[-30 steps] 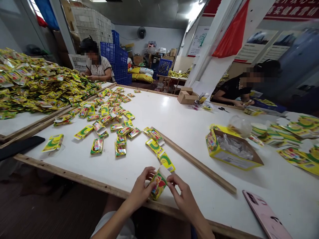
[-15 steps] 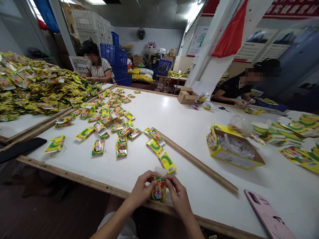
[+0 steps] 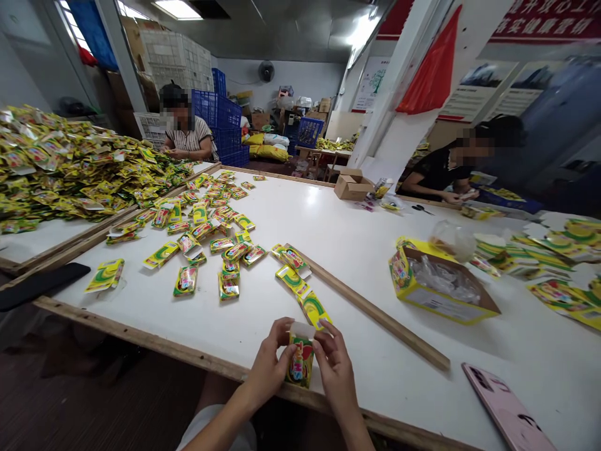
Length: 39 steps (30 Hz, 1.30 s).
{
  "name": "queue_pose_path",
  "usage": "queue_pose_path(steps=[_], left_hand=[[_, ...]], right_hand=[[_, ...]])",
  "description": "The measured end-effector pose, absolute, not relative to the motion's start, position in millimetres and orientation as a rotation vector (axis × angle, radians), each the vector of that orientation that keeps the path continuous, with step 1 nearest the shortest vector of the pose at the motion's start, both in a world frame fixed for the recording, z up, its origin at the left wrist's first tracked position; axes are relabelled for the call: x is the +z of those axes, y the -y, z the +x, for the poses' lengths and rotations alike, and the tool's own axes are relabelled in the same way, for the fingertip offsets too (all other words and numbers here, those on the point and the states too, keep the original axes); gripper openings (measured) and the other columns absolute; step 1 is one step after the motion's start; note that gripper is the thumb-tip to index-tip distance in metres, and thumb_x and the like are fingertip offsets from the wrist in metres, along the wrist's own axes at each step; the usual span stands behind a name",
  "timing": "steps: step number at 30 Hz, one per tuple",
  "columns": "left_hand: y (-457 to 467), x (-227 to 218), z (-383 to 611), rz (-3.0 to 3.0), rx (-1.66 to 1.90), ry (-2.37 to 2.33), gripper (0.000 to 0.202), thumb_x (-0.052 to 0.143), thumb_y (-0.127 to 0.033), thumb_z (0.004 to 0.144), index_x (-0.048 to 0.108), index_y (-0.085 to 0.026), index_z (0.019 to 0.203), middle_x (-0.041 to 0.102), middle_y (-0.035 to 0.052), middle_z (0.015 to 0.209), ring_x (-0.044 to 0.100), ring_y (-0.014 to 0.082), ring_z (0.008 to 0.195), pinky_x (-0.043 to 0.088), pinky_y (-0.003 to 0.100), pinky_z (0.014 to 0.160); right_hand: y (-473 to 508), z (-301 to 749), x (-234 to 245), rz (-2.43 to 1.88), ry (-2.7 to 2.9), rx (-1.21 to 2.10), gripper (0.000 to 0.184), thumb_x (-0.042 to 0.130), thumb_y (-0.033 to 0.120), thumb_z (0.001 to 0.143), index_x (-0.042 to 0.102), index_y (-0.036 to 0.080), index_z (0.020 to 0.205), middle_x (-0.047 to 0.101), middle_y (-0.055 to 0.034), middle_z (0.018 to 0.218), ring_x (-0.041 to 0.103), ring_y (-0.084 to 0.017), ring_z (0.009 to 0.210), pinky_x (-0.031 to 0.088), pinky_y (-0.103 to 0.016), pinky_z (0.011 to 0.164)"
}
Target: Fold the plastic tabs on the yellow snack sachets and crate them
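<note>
A small yellow-green crayon box (image 3: 299,363) stands at the table's front edge, its white top flap raised. My left hand (image 3: 272,357) grips its left side, thumb on the printed front. On the right side, my right hand (image 3: 332,357) has its thumb against the box's upper edge, fingers curled near the flap. Just beyond my hands lies a short row of similar boxes (image 3: 313,308), reaching back to a wooden strip (image 3: 370,307). Several more small boxes (image 3: 185,280) are scattered over the table to the left.
An open yellow carton (image 3: 441,304) with clear plastic inside stands at right, flat printed card pieces (image 3: 558,250) behind it. A pink phone (image 3: 504,404) lies at front right. A large heap of boxes (image 3: 79,166) fills the left table. Two people sit across the tables.
The fingers of my right hand have lifted and spread slightly near the top of the box. The flap now stands more visibly open. The view has shifted slightly.
</note>
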<state>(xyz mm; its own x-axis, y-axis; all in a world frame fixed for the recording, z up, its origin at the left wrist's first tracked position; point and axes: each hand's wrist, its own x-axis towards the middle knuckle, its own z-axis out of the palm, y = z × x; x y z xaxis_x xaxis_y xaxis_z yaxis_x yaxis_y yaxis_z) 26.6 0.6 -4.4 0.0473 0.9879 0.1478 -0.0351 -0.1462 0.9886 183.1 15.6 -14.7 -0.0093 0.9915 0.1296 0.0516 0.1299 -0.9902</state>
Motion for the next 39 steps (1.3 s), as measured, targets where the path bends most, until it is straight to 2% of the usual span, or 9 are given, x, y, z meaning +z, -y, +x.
queue_pose_path(steps=[2,5,10,16,20,30,32,35,39], left_hand=[[0,-4,27,1.317,1.312,-1.066,0.035,0.053,-0.026,0.088,0.048,-0.021,0.122,0.063,0.0086,0.115,0.062,0.0202,0.102,0.048,0.036,0.094],[1,-1,27,1.375,1.284,-1.09,0.02,0.053,-0.028,0.088,0.058,-0.019,0.105,0.066,0.0081,0.106,0.062,0.0211,0.1,0.049,0.035,0.092],[3,6,31,1.375,1.319,-1.18,0.014,0.057,-0.031,0.086,0.062,-0.018,0.09,0.068,0.0076,0.098,0.063,0.0211,0.093,0.049,0.033,0.086],[-4,9,37,1.355,1.314,-1.269,0.013,0.057,-0.028,0.085,0.062,-0.018,0.091,0.067,0.0039,0.085,0.062,0.0177,0.08,0.049,0.028,0.075],[-9,8,37,1.343,1.305,-1.297,0.012,0.057,-0.027,0.085,0.063,-0.017,0.085,0.066,0.0023,0.078,0.06,0.0164,0.073,0.047,0.027,0.071],[-1,-4,28,1.371,1.305,-1.155,0.013,0.06,-0.026,0.085,0.069,-0.017,0.085,0.068,0.006,0.088,0.064,0.0198,0.085,0.05,0.031,0.079],[1,-5,27,1.38,1.296,-1.143,0.018,0.06,-0.028,0.086,0.067,-0.019,0.099,0.068,0.007,0.095,0.064,0.0196,0.088,0.05,0.031,0.081],[4,-7,23,1.339,1.272,-1.152,0.038,0.059,-0.032,0.086,0.054,-0.021,0.123,0.066,0.0086,0.107,0.064,0.0183,0.087,0.051,0.031,0.079],[4,-5,22,1.295,1.189,-1.296,0.025,0.053,-0.038,0.089,0.062,-0.019,0.103,0.068,0.0076,0.095,0.062,0.0195,0.085,0.049,0.027,0.067]], right_hand=[[-16,185,-14,-1.161,1.347,1.068,0.033,0.061,0.04,0.085,0.059,0.022,0.112,0.068,-0.0079,0.106,0.065,-0.023,0.098,0.052,-0.034,0.086],[-13,187,-10,-1.169,1.443,1.013,0.024,0.062,0.04,0.084,0.067,0.021,0.097,0.07,-0.0081,0.103,0.065,-0.024,0.097,0.052,-0.034,0.086],[-6,185,-1,-1.164,1.517,0.944,0.023,0.063,0.039,0.083,0.069,0.021,0.096,0.07,-0.0084,0.102,0.064,-0.024,0.095,0.052,-0.035,0.083],[-13,178,7,-1.259,1.47,0.914,0.026,0.064,0.045,0.081,0.066,0.019,0.086,0.069,-0.0051,0.08,0.064,-0.021,0.074,0.052,-0.031,0.069],[-20,178,8,-1.27,1.489,0.913,0.024,0.063,0.043,0.082,0.065,0.019,0.084,0.067,-0.0032,0.075,0.061,-0.019,0.068,0.051,-0.028,0.066],[-4,176,-12,-1.184,1.439,1.02,0.02,0.061,0.039,0.084,0.066,0.022,0.092,0.069,-0.0049,0.088,0.066,-0.022,0.084,0.053,-0.03,0.075],[-2,178,-6,-1.214,1.44,0.988,0.021,0.059,0.04,0.084,0.066,0.022,0.091,0.07,-0.0056,0.089,0.066,-0.022,0.083,0.053,-0.03,0.075],[5,215,15,-1.36,1.436,0.834,0.027,0.057,0.047,0.082,0.066,0.022,0.085,0.07,-0.0065,0.091,0.066,-0.022,0.079,0.054,-0.027,0.07],[24,328,42,-1.771,1.596,0.753,0.031,0.062,0.053,0.073,0.068,0.025,0.083,0.072,-0.0033,0.088,0.067,-0.023,0.084,0.053,-0.024,0.071]])
